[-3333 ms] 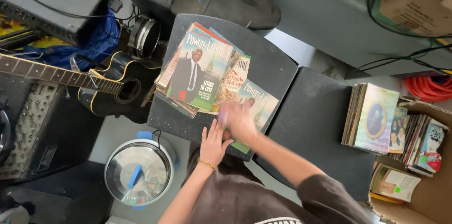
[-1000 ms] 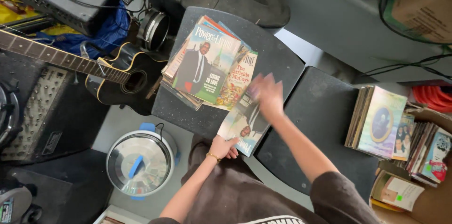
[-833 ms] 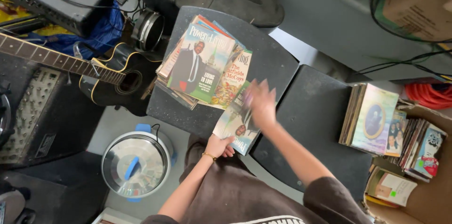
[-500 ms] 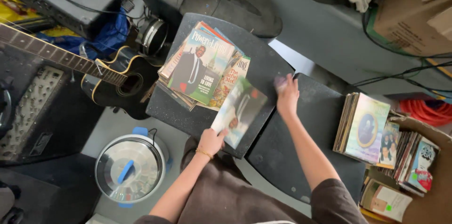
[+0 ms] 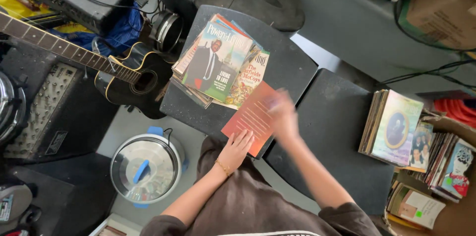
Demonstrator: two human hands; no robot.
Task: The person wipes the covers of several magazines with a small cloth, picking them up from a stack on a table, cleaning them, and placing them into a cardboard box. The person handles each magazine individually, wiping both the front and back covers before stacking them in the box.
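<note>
Head view looks straight down on a dark, dusty counter (image 5: pixel 292 62), with a second dark counter (image 5: pixel 342 132) butted against it at about 4 o'clock. An orange booklet (image 5: pixel 250 117) lies at the near edge of the first counter, hanging slightly over the gap. The left hand (image 5: pixel 237 149) rests flat on its lower corner, fingers spread and pressing down, pinching nothing. The right hand (image 5: pixel 283 114) is over the booklet's right edge, blurred, so I cannot tell whether its grip is spread or pressed together. At 11 o'clock from the booklet, just touching its upper corner, sits a fanned stack of magazines (image 5: pixel 218 65). Farther toward 9 o'clock a black acoustic guitar (image 5: pixel 134 77) lies across an amplifier (image 5: pixel 47 112). On the floor at 8 o'clock stands a round pot with a glass lid (image 5: pixel 145 169). At 3 o'clock, well apart, more magazines (image 5: pixel 394 127) stand on edge beside a cardboard box (image 5: pixel 448 211).
</note>
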